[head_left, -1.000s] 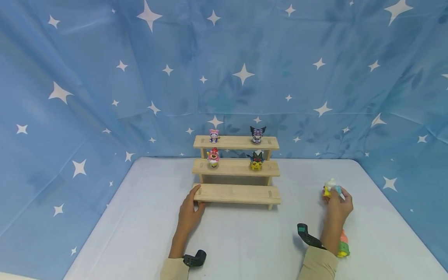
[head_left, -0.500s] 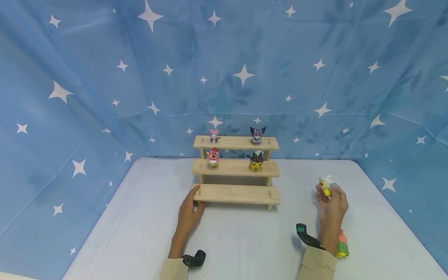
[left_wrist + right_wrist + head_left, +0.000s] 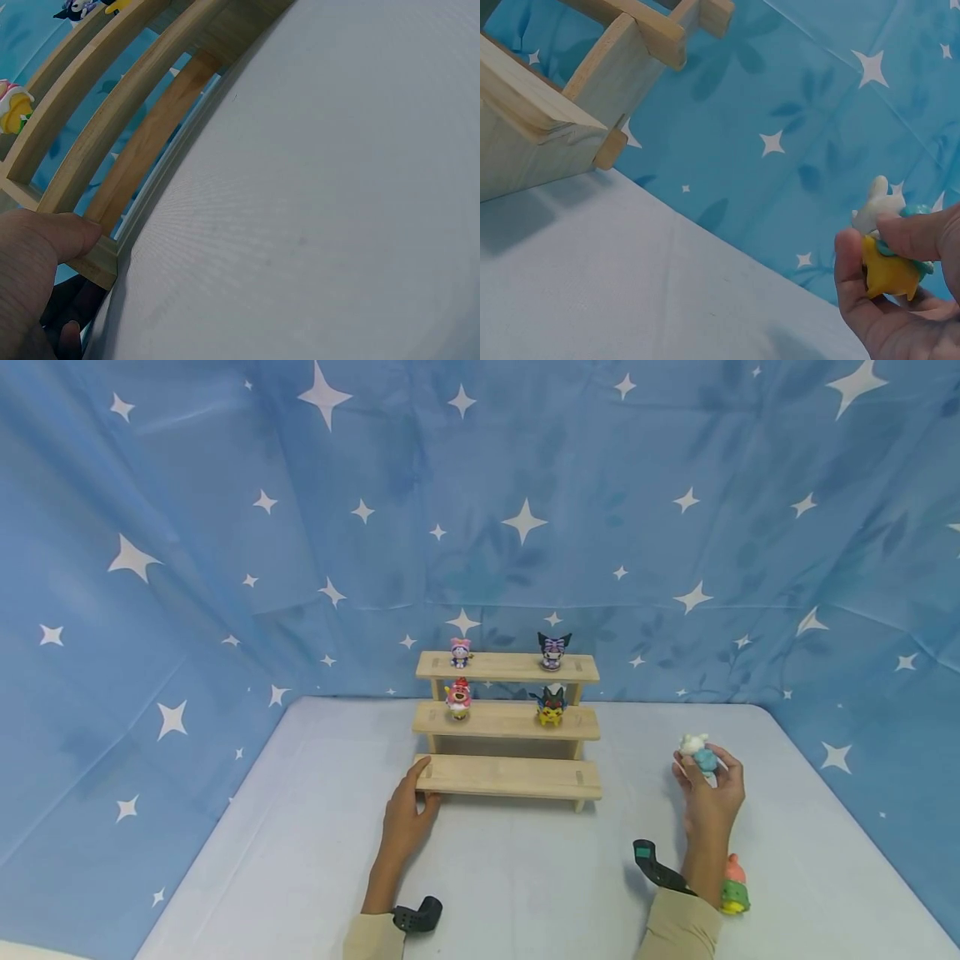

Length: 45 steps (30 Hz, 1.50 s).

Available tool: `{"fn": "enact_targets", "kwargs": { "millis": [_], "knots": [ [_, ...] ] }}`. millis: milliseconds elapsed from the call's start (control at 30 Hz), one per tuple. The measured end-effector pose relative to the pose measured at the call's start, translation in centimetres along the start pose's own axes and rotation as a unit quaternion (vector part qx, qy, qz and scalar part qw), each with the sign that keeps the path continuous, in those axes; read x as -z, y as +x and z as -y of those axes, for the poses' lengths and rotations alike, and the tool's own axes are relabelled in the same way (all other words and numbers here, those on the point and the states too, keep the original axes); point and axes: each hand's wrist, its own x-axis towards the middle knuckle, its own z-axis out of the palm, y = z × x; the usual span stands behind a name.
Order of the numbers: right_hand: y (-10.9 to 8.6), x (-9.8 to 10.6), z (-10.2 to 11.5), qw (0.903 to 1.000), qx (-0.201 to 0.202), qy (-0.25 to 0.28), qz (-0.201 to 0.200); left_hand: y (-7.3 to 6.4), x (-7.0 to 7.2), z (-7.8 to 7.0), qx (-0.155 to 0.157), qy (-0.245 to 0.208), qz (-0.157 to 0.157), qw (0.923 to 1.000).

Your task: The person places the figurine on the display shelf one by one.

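My left hand (image 3: 406, 810) grips the left front corner of a three-tier wooden shelf (image 3: 502, 775), thumb and fingers around the lowest board's end. Over the table's right side, my right hand (image 3: 712, 797) pinches a small figurine (image 3: 891, 274) with a white eared head, yellow body and light blue part on its back. In the right wrist view the thumb presses one side and the fingers curl behind it. Beside the right wrist, on the table, is a figurine (image 3: 735, 887) in pink, green and yellow, partly hidden by the forearm.
A pink-hatted figurine (image 3: 461, 652) and a black-eared one (image 3: 552, 652) stand on the top board. The middle board bears a red-hatted pink figurine (image 3: 458, 698) and a dark-hooded yellow one (image 3: 551, 706). A blue starry curtain (image 3: 525, 568) hangs behind the white table (image 3: 517, 877).
My right hand has lifted the white and yellow figurine, moved slightly left and turned it, so the blue part now faces the head camera. The left hand stays on the shelf.
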Motion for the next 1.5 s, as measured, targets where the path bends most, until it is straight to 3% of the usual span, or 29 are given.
{"fn": "enact_targets", "kwargs": {
  "millis": [200,367,467,567,667,900,1000,1067,1167,1233,1300,1500],
  "knots": [
    [0.2,0.1,0.3,0.9991,-0.039,0.002,-0.018,0.0,0.1,-0.2,-0.002,-0.004,0.003,1.0000],
    [0.2,0.3,0.3,0.9977,-0.062,-0.026,0.004,-0.1,0.1,-0.2,-0.001,-0.012,0.004,0.9999],
    [0.2,0.4,0.1,0.9959,-0.071,0.037,0.042,-0.2,0.1,-0.3,0.002,-0.015,0.006,0.9999],
    [0.1,0.5,0.0,0.9855,-0.080,0.121,0.089,-0.2,0.1,-0.3,0.004,-0.012,0.005,0.9999],
    [0.2,0.4,-0.1,0.9771,-0.091,0.149,0.121,-0.2,0.1,-0.4,0.003,-0.011,0.003,0.9999],
    [0.4,-0.1,-0.2,0.9827,-0.116,0.107,0.096,-0.3,0.2,-0.5,0.005,-0.007,0.006,0.9999],
    [0.2,-0.1,-0.2,0.9847,-0.108,0.085,0.107,-0.4,0.1,-0.4,0.006,-0.005,0.008,0.9999],
    [0.1,-0.1,-0.2,0.9870,-0.098,0.047,0.118,-0.4,0.1,-0.4,0.004,-0.007,0.007,0.9999],
    [-0.1,0.0,-0.1,0.9850,-0.078,-0.060,0.141,-0.3,0.2,-0.4,0.003,-0.007,0.005,1.0000],
    [-0.1,0.0,0.1,0.9746,-0.067,-0.148,0.154,-0.3,0.2,-0.4,0.004,-0.006,0.004,1.0000],
    [-0.1,-0.1,0.2,0.9571,-0.052,-0.226,0.174,-0.3,0.2,-0.4,0.005,-0.006,0.004,1.0000],
    [-0.5,-0.7,0.6,0.9036,-0.001,-0.357,0.237,-0.2,0.2,-0.3,0.001,-0.006,0.004,1.0000]
  ]
}}
